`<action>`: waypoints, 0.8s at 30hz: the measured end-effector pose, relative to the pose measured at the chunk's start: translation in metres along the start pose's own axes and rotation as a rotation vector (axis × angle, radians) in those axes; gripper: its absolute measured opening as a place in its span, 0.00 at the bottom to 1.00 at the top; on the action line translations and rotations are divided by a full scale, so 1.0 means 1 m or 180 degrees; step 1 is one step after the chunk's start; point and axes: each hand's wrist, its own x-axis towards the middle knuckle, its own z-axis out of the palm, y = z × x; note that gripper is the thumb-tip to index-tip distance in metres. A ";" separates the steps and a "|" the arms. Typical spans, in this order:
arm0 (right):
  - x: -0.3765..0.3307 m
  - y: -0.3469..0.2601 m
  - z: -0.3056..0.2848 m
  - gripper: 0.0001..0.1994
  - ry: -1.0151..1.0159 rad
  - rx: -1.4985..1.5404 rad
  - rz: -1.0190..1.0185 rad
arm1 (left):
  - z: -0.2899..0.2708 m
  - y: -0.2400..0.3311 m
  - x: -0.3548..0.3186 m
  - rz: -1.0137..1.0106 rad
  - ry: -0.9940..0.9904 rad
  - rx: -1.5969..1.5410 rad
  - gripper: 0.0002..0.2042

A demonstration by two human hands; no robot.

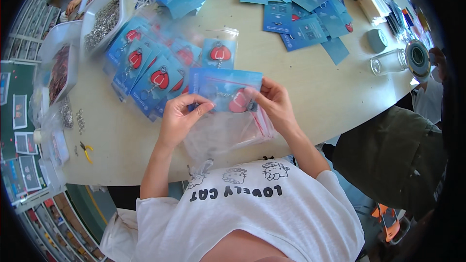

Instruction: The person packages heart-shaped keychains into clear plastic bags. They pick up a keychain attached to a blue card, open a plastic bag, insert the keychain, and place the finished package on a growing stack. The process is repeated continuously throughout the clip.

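**Both hands on a blue card and its clear bag**

Evidently the work sits at the middle of the frame, just above the person's chest, where both hands meet over a round pale bench (310, 102). The left hand (178, 119) has its fingers curled and nearly closed, thumb and forefinger pinching the left edge of a clear bag (228, 131). The right hand (274, 103) is likewise pinched, its fingertips gripping the right end of a blue card (224, 87) with a red charm (239, 102) fixed to it. The card lies at the mouth of the bag, partly overlapping it; whether it is already inside the film I cannot tell. Holding one thing in each hand at opposite edges keeps the thin plastic taut and the card flat, which would suit sliding one into the other.

A loose stack of more clear bags lies under the hands, near the bench edge, within easy reach.

To the upper left, a fan of bagged cards (145, 68) spreads overlapping, each with its red charm showing. At upper right lie bare blue cards (306, 24), well apart from the bagged ones, as if kept separate. Trays (99, 19) of small metal parts stand at the far left, and yellow-handled pliers (87, 150) lie near the left edge. A glass jar (388, 61) lies on its side at right.
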 end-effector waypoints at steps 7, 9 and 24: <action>-0.008 0.010 0.012 0.23 0.0119 -0.0410 -0.0310 | 0.001 0.000 0.005 -0.0130 0.0143 -0.0409 0.03; -0.010 0.010 0.014 0.23 0.0159 -0.0570 -0.0164 | 0.004 0.000 0.003 -0.0099 0.0222 -0.0485 0.03; -0.008 0.001 -0.044 0.12 0.1016 -0.0975 -0.0660 | -0.018 -0.002 0.000 -0.0253 -0.1087 0.1415 0.09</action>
